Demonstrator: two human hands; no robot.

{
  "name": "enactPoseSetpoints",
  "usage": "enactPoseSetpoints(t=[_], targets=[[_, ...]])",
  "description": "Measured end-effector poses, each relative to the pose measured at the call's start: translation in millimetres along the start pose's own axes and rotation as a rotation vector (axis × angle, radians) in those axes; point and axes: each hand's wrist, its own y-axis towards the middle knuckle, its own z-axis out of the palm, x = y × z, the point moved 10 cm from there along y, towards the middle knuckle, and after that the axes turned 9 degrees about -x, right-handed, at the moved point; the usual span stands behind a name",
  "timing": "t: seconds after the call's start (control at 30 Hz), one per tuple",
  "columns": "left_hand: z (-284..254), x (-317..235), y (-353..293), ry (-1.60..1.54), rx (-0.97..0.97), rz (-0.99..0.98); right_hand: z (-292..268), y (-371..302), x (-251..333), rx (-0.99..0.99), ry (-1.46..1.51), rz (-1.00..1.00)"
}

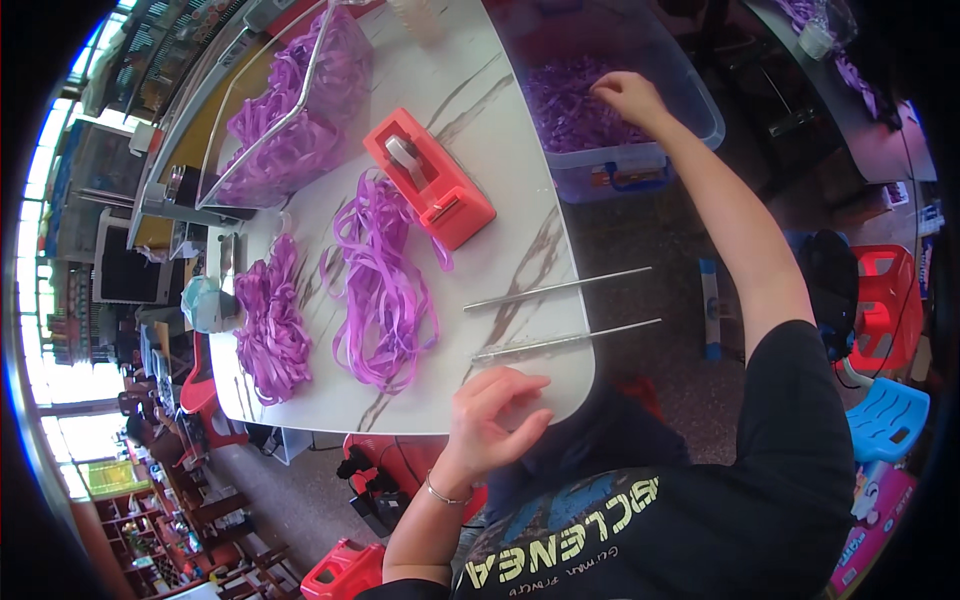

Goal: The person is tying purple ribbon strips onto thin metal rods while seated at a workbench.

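Note:
My left hand [492, 420] rests at the table's near edge beside two thin metal rods [560, 340]. Its fingers curl loosely, the thumb stands apart, and nothing shows in it. My right arm reaches out to a clear plastic bin [610, 165] holding a heap of purple ribbon pieces [580, 110]. Above that heap my right hand [636, 101] has its fingertips pinched together; whatever they hold, if anything, is too small to make out. A looped bundle of purple ribbon [385, 290] lies on the white marbled table [520, 215], against a red tape dispenser [430, 180].
A second, crumpled purple ribbon bundle [272, 325] lies at the table's left. Behind it stands a clear box [215, 165] full of purple ribbon. Red stools [885, 305] and a blue stool [888, 420] stand on the floor around me. The rods stick out past the table's right edge.

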Motion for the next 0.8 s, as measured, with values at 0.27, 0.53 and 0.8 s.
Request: enactPoseSetpoints(t=[0.27,0.53,0.8], targets=[[1,-17,-10,-0.013,-0.065,0.219,-123,-125,178,0.098,0.839,-0.089],[190,18,-120,-0.229,0.994,-0.454,-48,-365,353,1.167,0.689,-0.677],[195,-12,-125,-0.359,0.873,-0.294,53,-470,380,1.794,0.823,-0.389]])
